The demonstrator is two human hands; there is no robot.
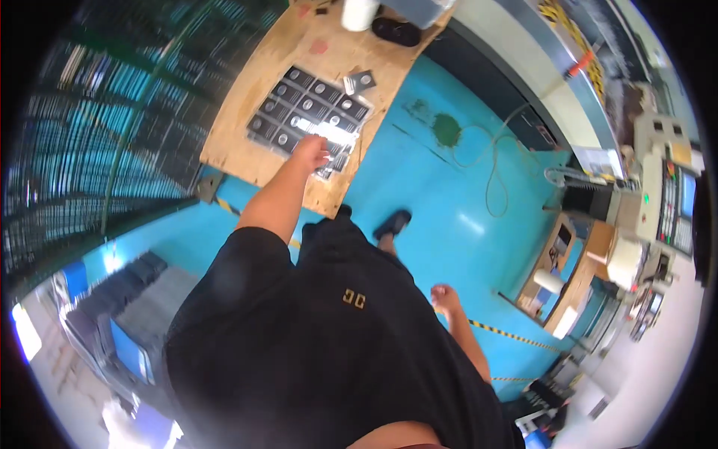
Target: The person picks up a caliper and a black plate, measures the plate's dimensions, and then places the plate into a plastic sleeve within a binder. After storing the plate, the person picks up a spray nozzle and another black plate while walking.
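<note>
My left hand (311, 153) is closed over the near right part of a set of black cards (288, 111). The cards lie in rows on a wooden table (232, 127) under shiny clear plastic (333, 131). Whether its fingers pinch the plastic or a card, I cannot make out. Beyond the rows, toward the table's right edge, a separate small black card (363, 81) lies askew beside a pale piece. Away from the table, my right hand (446, 299) hangs low at my right side. Its fingers are curled in, and nothing shows in them.
A white cylinder (360, 13), a black oblong object (396, 31) and a grey bin (422, 9) stand at the table's far end. Dark racks (112, 120) line the left. A thin hose (499, 179) lies on the blue floor (449, 202). Machines with a control panel (677, 202) stand right.
</note>
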